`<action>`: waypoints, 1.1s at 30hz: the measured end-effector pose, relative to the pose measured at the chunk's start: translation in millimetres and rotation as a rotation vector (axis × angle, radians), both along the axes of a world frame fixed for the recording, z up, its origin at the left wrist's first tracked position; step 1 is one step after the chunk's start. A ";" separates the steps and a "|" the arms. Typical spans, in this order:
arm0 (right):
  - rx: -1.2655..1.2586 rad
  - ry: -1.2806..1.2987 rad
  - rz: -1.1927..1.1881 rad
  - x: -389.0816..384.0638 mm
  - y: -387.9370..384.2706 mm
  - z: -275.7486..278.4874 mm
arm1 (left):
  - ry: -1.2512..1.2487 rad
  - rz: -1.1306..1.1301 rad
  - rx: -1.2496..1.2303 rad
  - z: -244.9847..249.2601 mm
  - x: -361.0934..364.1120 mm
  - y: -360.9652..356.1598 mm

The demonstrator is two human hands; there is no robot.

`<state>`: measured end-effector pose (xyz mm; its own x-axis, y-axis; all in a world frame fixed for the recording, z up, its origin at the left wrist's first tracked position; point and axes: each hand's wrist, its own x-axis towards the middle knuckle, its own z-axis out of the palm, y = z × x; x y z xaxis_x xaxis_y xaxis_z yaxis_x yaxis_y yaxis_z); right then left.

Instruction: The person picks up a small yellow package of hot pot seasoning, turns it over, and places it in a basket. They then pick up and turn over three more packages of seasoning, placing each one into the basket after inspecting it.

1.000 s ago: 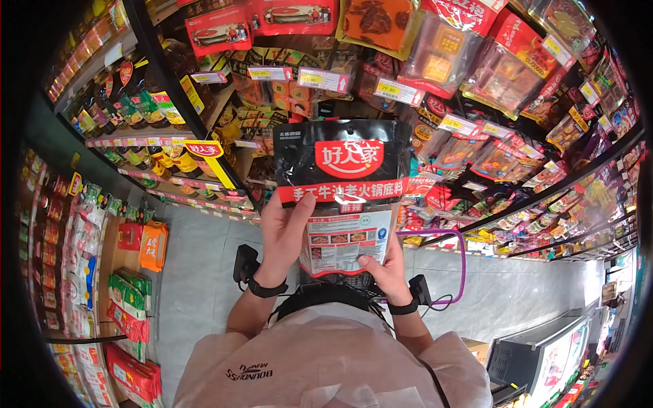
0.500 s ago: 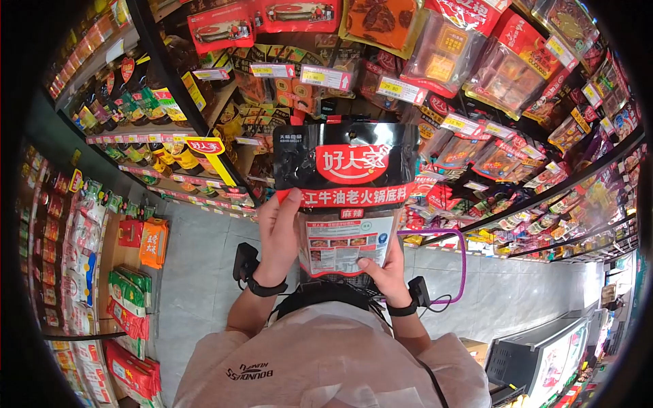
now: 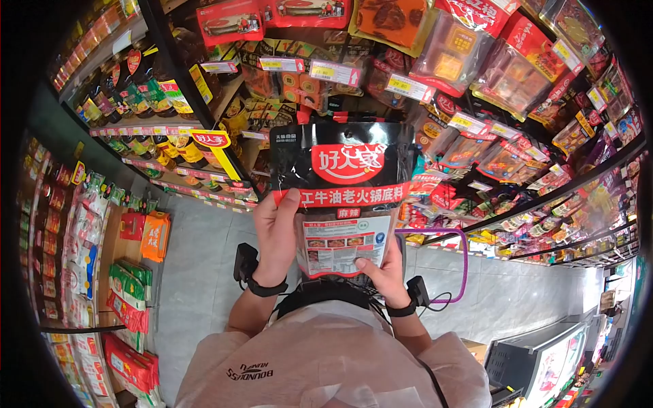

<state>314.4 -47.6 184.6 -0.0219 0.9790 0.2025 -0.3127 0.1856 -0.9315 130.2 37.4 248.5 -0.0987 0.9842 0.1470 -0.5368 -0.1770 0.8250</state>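
Observation:
A black and red pouch of hotpot soup base (image 3: 343, 197) is held up in front of my chest, its printed face toward me. On its left edge, my left hand (image 3: 275, 234) grips it with the thumb across the front. My right hand (image 3: 386, 272) pinches the lower right part, thumb lying on the white label; its other fingers are hidden behind the pouch. Each wrist wears a black strap with a small device on it. Below the pouch, part of a dark basket or cart shows, with a purple handle frame (image 3: 464, 265) to the right.
Racks of hanging seasoning packets (image 3: 452, 54) rise ahead and to the right. Bottles (image 3: 153, 95) stand on shelves at the left, with green and red bags (image 3: 129, 299) lower down. Grey floor tiles (image 3: 197, 272) lie between them. A black-framed display case (image 3: 537, 360) stands at the lower right.
The pouch has shifted very slightly left and tilted a little in my hands. The shelves have moved slightly right in view. My grip looks the same.

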 end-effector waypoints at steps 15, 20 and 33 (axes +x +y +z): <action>-0.028 -0.017 0.017 -22.3 6.0 5.0 | 0.129 0.152 0.073 2.1 -15.7 2.3; -0.036 0.035 0.014 -30.1 6.6 7.5 | 0.119 0.158 0.058 0.5 -21.9 2.5; -0.021 0.039 0.017 -36.0 6.6 6.9 | 0.140 0.161 0.019 7.0 -27.1 1.5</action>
